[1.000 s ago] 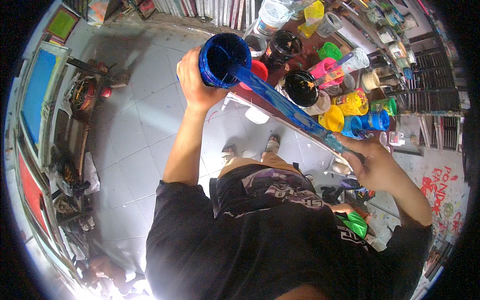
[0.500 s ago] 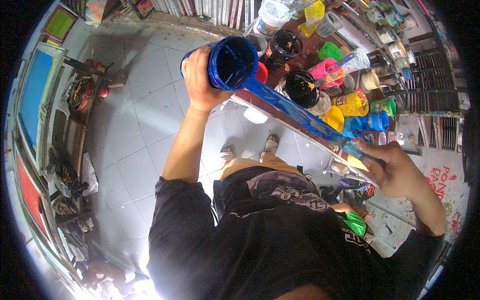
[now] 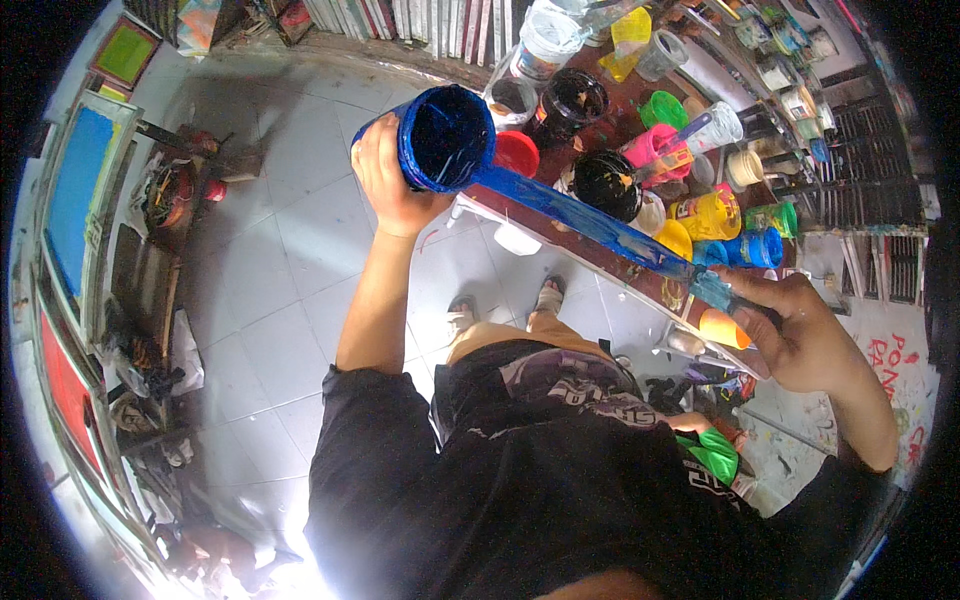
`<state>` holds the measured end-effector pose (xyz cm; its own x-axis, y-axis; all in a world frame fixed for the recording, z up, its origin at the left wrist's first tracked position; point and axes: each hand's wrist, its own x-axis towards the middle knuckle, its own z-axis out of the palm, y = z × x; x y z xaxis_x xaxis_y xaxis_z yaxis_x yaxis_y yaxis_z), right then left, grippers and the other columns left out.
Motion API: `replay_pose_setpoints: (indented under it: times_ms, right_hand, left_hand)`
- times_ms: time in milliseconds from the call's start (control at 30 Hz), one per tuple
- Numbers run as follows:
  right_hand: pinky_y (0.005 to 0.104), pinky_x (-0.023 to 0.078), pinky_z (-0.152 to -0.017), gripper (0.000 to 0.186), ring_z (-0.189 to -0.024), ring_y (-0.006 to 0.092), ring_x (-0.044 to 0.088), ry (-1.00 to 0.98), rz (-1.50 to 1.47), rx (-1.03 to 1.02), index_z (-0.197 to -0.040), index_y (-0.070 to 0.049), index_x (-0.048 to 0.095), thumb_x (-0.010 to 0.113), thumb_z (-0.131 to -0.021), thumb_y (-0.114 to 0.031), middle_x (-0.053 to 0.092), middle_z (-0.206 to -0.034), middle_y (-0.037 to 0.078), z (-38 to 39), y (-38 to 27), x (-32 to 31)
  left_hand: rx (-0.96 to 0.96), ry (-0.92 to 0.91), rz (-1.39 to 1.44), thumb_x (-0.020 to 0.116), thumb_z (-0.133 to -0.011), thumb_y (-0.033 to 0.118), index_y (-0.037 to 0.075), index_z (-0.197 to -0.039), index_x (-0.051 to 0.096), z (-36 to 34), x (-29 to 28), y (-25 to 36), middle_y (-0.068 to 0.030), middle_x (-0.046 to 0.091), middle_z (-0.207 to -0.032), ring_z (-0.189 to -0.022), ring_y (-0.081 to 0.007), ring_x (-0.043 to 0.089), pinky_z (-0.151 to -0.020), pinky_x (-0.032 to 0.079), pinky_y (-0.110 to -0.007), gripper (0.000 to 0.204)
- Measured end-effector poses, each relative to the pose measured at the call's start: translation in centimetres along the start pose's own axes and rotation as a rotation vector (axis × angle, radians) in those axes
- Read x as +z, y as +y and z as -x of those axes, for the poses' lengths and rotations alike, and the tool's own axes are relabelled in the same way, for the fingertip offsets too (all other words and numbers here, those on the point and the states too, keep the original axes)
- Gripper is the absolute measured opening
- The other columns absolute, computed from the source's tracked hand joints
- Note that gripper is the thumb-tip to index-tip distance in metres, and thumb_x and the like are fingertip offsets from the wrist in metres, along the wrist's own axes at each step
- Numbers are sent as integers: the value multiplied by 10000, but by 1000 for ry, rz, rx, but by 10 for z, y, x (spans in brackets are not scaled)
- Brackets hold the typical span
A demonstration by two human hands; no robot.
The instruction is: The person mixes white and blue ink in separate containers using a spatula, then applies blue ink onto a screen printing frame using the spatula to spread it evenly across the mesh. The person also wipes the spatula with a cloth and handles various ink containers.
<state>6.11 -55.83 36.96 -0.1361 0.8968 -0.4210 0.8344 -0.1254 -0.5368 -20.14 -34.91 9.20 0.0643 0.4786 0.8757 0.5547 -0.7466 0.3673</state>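
Note:
In my left hand [image 3: 395, 190] is a round blue tub [image 3: 407, 150], gripped round its side with the mouth tipped toward me; its inside is dark blue and streaked with wet-looking paint. My right hand [image 3: 800, 330] is closed on the handle end of a long flat spatula [image 3: 600, 225], smeared with blue paint along its length. The spatula's far end meets the tub's right rim. Below its blade runs the edge of a dark red table [image 3: 610, 260]. An orange cup [image 3: 724, 328] sits close to my right hand.
Paint pots crowd the table behind the spatula: a red pot [image 3: 517, 153], a black bucket [image 3: 607, 185], a yellow tub [image 3: 707, 213] and several others. Framed panels [image 3: 80, 200] lean at the left. Beside my right hip, a person's green sleeve [image 3: 715, 453] shows.
The tub and my left hand have shifted slightly left and down in the picture. The spatula has moved with them, still at the rim; my right hand stays closed on it.

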Motion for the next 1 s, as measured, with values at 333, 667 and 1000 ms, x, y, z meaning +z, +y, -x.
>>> replay_pose_setpoints:
  times_ms: [333, 667, 1000]
  right_hand:
    - [285, 455, -714, 410, -750, 169, 579, 59, -321, 100, -1285, -53, 498, 529, -883, -130, 648, -948, 93, 9, 47, 27]
    - [244, 356, -418, 505, -494, 102, 454, -409, -1779, -470, -1198, -31, 461, 459, -915, -449, 504, -691, 10, -91, 82, 130]
    - [269, 458, -614, 496, -738, 121, 531, 247, -958, -338, -1425, -109, 281, 431, -953, -152, 554, -898, 57, -106, 22, 104]
  left_hand:
    - [-448, 86, 219, 830, -480, 144, 17, -1242, 405, -23, -33, 8, -130, 539, -1150, -1038, -257, 541, -926, 416, -376, 881]
    - [-695, -124, 586, 824, -484, 124, 26, -1200, 428, -46, -44, 39, -103, 556, -1110, -1004, -214, 558, -892, 447, -356, 824]
    - [-630, -137, 626, 816, -478, 129, 46, -1200, 421, -58, -53, 79, -92, 569, -1086, -981, -204, 572, -876, 455, -344, 827]
